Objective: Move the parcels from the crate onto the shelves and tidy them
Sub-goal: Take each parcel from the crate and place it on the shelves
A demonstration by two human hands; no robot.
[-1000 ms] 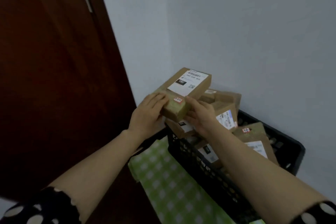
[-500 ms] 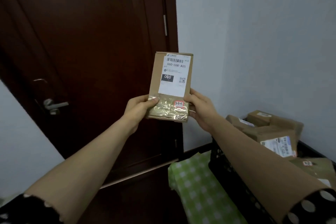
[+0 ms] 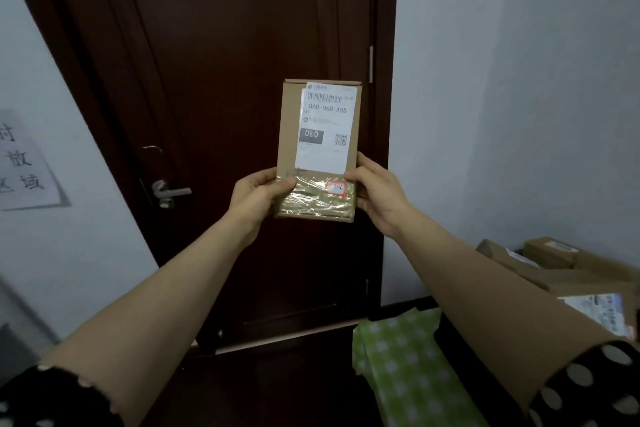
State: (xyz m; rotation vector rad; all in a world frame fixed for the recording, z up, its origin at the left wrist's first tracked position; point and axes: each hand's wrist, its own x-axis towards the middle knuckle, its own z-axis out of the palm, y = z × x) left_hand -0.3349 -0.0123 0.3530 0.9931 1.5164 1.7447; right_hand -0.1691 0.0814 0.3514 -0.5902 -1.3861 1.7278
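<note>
**Parcel held up before a dark door**

A person holds a flat brown parcel (image 3: 318, 149) upright in the air in front of a dark wooden door (image 3: 225, 45). The left hand (image 3: 258, 198) grips its lower left edge, thumb curled over the taped front. The right hand (image 3: 377, 198) grips the lower right edge, thumb pressed near a small red sticker (image 3: 337, 188). A white shipping label (image 3: 325, 128) reading 060-06B-A05 covers most of the upper face. More parcels (image 3: 571, 274) lie heaped at lower right, beyond the right forearm, beside a green checked cloth (image 3: 405, 367). A metal door handle (image 3: 169, 192) and a printed wall notice (image 3: 24, 163) show at left.
</note>
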